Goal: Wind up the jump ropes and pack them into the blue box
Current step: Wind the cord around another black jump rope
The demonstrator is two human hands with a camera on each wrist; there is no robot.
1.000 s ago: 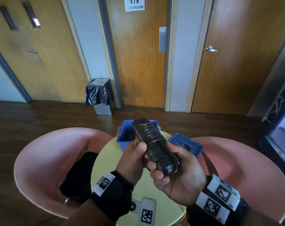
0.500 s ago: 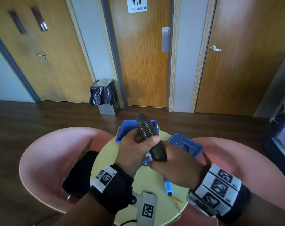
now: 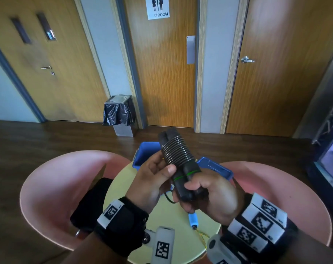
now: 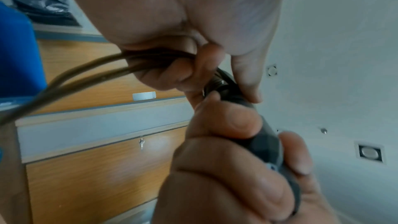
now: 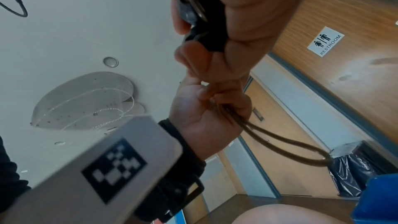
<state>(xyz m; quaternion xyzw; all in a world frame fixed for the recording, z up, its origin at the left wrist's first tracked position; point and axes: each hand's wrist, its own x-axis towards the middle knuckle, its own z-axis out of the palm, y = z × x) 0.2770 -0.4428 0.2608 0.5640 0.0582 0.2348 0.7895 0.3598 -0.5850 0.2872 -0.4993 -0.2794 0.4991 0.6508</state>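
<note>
Black jump rope (image 3: 178, 164), its two handles side by side with the cord coiled round them, is held above the round yellow table (image 3: 162, 221) in my two hands. Head view: my right hand (image 3: 209, 195) wraps the lower handle ends; my left hand (image 3: 152, 180) has its thumb pressed on the handles just below the coil. Blue box (image 3: 144, 155) stands open at the table's far edge, its lid (image 3: 217, 168) beside it to the right; a blue handle (image 3: 192, 219) lies near the table's near edge.

Left wrist view: my left fingers (image 4: 193, 72) curl round a loose loop of cord (image 4: 86, 67).

Right wrist view: my right fingers (image 5: 193, 57) close round the handle ends (image 5: 193, 9).
</note>
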